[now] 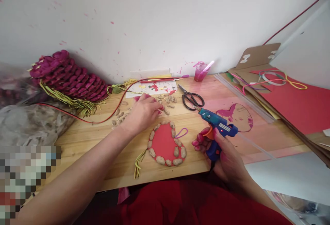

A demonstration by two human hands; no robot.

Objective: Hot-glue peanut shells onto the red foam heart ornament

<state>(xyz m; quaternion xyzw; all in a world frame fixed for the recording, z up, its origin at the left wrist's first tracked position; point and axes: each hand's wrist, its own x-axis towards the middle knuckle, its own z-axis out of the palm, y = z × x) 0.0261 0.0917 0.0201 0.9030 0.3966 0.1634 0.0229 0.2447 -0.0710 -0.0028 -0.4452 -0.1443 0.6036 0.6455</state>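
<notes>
My left hand (146, 110) is palm down over a scatter of loose peanuts (170, 98), its fingers curled and thumb close to them. Whatever is between those fingertips is hidden. One peanut (166, 111) lies right beside the fingertips. In my right hand (227, 156) is a blue glue gun (218, 123) with an orange trigger, its nozzle pointing up and left. Between my hands lies a red heart (163, 139), edged with peanuts, with a purple loop (182, 133) at the top notch and a yellow-green tassel (139, 165) at the point.
Black-handled scissors (192, 99) lie beyond the glue gun. Behind stands a pink cup (200, 73). A magenta-stained heart (238, 117) lies right, near red sheets (304, 104) and cords. At left are a magenta strung bundle (69, 77), a plastic bag (33, 125) and a red-black cable (117, 106).
</notes>
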